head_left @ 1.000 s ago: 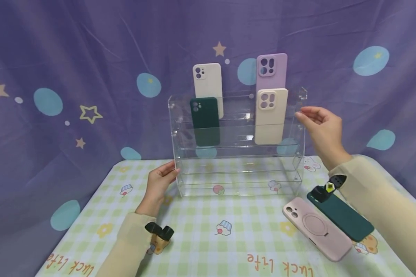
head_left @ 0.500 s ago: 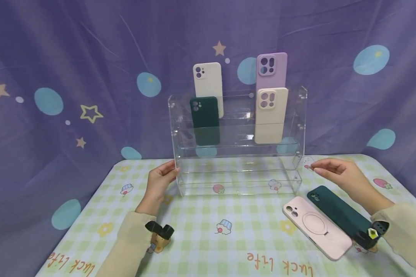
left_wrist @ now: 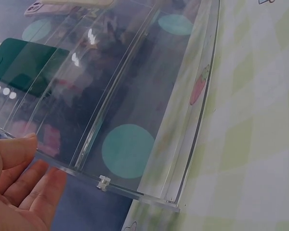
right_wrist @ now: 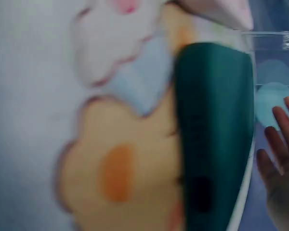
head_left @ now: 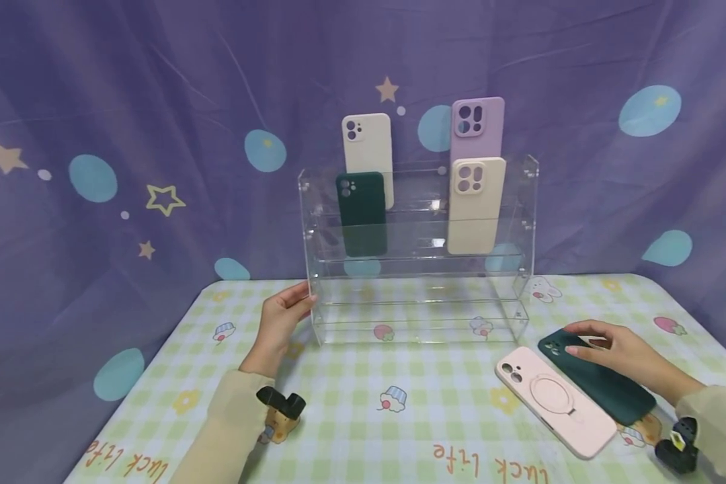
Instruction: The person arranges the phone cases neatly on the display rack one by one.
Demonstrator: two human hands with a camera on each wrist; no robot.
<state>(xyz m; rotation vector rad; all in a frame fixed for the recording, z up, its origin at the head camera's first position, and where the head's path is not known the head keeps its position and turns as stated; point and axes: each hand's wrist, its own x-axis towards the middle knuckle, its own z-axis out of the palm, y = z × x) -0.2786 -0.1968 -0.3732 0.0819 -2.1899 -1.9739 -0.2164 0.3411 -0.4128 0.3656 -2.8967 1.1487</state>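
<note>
My left hand [head_left: 282, 319] holds the left side panel of a clear acrylic display stand [head_left: 420, 309], its thumb at the panel's front edge in the left wrist view. My right hand [head_left: 620, 349] is over a dark green phone case [head_left: 605, 383] lying on the table, thumb over its face and fingers at the far edge near the camera holes. In the right wrist view those fingers [right_wrist: 282, 139] look spread beside the green case. A pink phone case [head_left: 556, 403] with a ring lies just left of it.
On the stand's upper tiers lean a white case [head_left: 368, 144], another green case [head_left: 363, 215], a purple case [head_left: 493, 128] and a cream case [head_left: 474, 208]. A checked cloth [head_left: 339, 417] covers the table; a purple curtain [head_left: 175, 134] hangs behind.
My right hand has come down from beside the stand's upper right side to the green case on the table. The left hand has stayed at the stand.
</note>
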